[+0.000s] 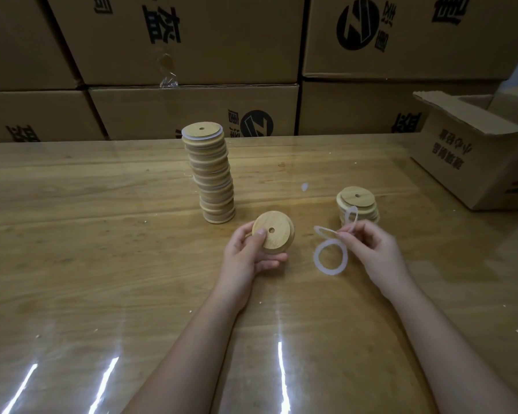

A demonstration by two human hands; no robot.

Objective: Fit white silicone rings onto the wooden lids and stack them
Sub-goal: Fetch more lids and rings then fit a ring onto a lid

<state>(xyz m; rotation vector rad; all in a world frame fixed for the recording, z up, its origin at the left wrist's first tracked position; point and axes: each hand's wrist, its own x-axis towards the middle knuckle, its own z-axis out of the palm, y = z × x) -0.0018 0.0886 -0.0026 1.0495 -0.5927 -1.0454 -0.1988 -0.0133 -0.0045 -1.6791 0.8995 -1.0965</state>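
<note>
My left hand point(248, 255) holds a round wooden lid point(277, 234) with a small centre hole, thumb on its face and fingers beneath. My right hand point(371, 249) pinches a small bunch of white silicone rings point(331, 256); one hangs down as an open circle, the others stick out left and up. A tall, slightly leaning stack of lids point(211, 174) with white rings stands behind my left hand. A short stack of bare lids point(358, 203) sits just beyond my right hand.
The wooden table point(102, 249) lies under a glossy clear cover. An open cardboard box point(473, 150) rests at the right edge. Stacked cardboard cartons point(192, 55) form a wall along the far side.
</note>
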